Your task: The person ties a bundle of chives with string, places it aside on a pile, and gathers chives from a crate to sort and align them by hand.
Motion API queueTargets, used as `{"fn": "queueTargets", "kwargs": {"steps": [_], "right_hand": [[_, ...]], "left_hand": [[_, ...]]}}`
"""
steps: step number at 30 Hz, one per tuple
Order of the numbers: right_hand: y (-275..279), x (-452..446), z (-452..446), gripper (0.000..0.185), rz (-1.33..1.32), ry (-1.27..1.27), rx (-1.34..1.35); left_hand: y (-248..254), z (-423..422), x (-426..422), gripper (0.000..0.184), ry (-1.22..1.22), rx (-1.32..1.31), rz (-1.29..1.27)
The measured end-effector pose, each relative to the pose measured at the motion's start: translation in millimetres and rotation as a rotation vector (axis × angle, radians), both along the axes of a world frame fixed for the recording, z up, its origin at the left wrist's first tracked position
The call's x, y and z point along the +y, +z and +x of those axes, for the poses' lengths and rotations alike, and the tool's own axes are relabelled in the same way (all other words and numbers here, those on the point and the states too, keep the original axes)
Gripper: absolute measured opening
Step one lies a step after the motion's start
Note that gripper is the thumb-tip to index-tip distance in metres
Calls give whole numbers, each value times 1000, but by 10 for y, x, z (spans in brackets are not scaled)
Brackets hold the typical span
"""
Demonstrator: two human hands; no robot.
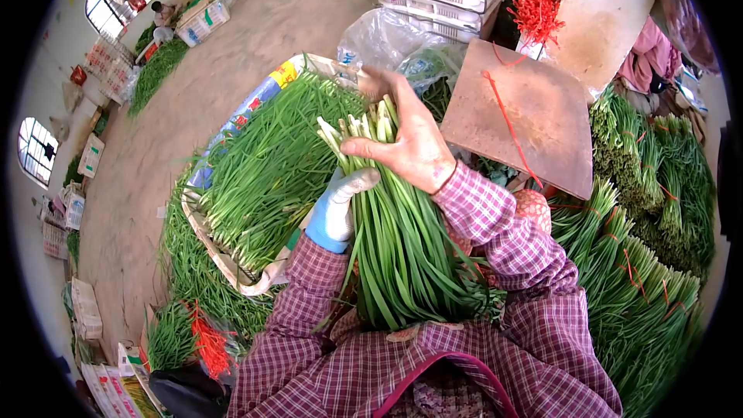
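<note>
Cupping the pale stem ends of a bunch of garlic chives [402, 240], the bare right hand [422, 139] curls loosely, its thumb near the stems and its fingers partly blurred; whether it closes on them cannot be told. The gloved left hand [334, 210] holds the bunch from its left side, just below. The bunch is over the lap, white ends far, leaves fanning near. Several stems at the far left splay outward, so uneven pressure could let them slip out or leave the ends ragged. A hard squeeze might bruise or snap the tender stems. The loose leaves could catch on the plaid sleeve [484, 205] at the right, pulling blades free. With the basket [267, 288] just to the left, stray chives might tangle with those piled there.
</note>
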State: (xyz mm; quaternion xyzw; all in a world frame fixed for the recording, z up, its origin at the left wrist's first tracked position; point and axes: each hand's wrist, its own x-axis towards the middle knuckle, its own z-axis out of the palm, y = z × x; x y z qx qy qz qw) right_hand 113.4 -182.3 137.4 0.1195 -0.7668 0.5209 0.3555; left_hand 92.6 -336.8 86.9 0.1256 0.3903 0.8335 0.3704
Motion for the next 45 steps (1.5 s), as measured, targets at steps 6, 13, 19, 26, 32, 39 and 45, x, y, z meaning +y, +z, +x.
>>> {"fn": "queueTargets", "kwargs": {"steps": [6,13,19,26,32,39,45], "right_hand": [[295,196,-242,65,486,246,141],[215,108,-143,25,522,380,5],[76,88,-43,16,395,439,4],[179,167,0,27,660,340,14],[349,245,-75,34,841,321,-123],[421,138,-51,78,211,153,33],[239,27,-266,107,158,265,-101]], "left_hand": [[60,-15,45,55,-2,50,-122],[-37,-6,10,53,-49,-16,86],[84,-11,84,51,-116,15,97],[118,-38,141,49,-178,36,114],[236,-22,246,47,-240,63,102],[652,-476,147,43,365,730,-115],[1544,-957,-87,23,306,514,-28]]}}
